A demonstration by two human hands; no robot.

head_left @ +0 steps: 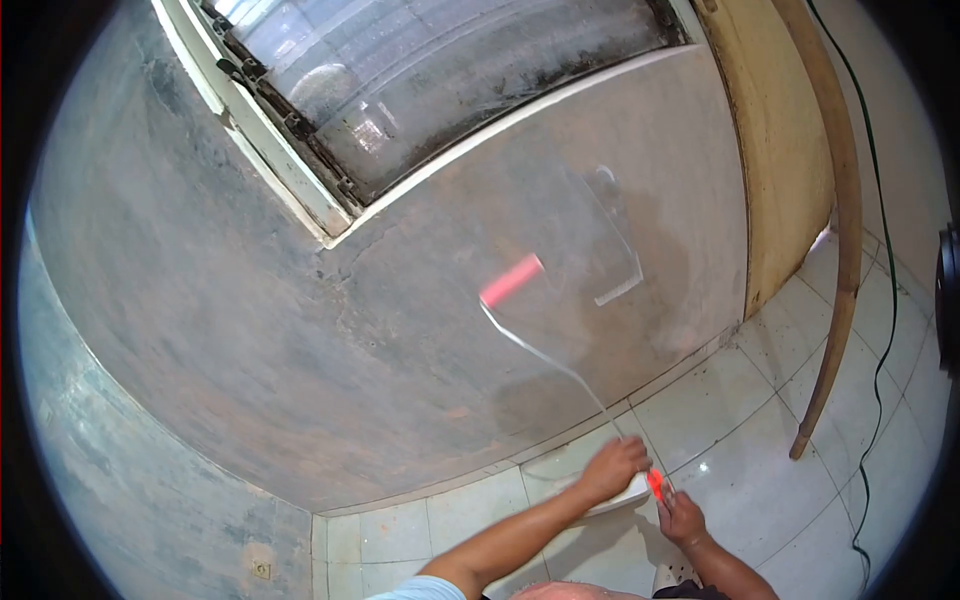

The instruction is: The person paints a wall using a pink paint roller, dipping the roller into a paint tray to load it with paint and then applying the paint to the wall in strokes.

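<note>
A paint roller [512, 281] with a pink sleeve, slightly blurred, is against or close to the grey wall [430, 330]. Its long bent wire frame runs down to a bright orange-red handle [656, 484]. My left hand [614, 468] is closed around the wire just above the handle. At the handle's lower end, my right hand [682, 517] has its fingers closed on it. Partly hidden below my left hand, a white tray-like object [632, 492] rests on the floor. Streaks of white paint [620, 289] mark the wall to the right of the roller.
A louvred glass window [420, 100] with a white frame is set in the wall above. On the right, a yellowish door panel [780, 140], a leaning wooden pole [838, 250] and a dark cable [880, 370] stand over white floor tiles [740, 480]. A wall socket [262, 569] sits lower left.
</note>
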